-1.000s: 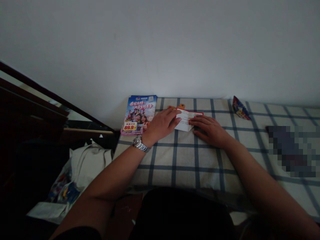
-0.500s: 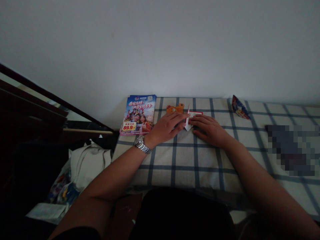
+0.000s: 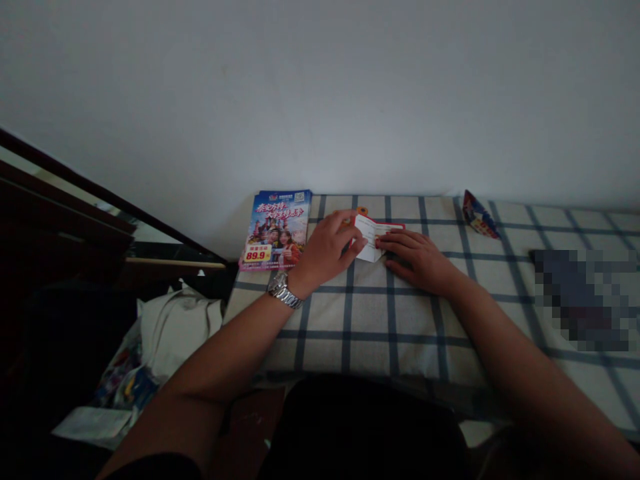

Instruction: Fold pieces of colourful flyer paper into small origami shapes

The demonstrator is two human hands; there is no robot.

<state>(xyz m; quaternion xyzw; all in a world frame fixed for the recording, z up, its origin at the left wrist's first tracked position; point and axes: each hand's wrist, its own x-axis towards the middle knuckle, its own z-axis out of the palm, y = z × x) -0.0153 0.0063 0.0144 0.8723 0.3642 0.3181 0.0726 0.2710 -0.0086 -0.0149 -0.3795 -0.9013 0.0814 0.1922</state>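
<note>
A small folded paper (image 3: pixel 369 233), white inside with print and red along its edges, stands partly opened on the checked cloth. My left hand (image 3: pixel 333 247), with a metal watch on the wrist, pinches its raised left flap between thumb and fingers. My right hand (image 3: pixel 417 257) lies with fingers stretched over the right part, fingertips resting on it and the thumb apart. Behind my left fingers an orange bear figure (image 3: pixel 363 211) is mostly hidden.
A stack of blue and pink flyers (image 3: pixel 277 230) lies to the left. A folded colourful paper piece (image 3: pixel 480 217) stands at the back right, by the wall. Farther right is a dark, pixelated item (image 3: pixel 580 300). A white bag (image 3: pixel 180 327) sits below the left edge.
My left hand has swung the paper's upright flap leftward, so its white printed inside now shows. That hand covers more of the bear. My right hand has stayed in place.
</note>
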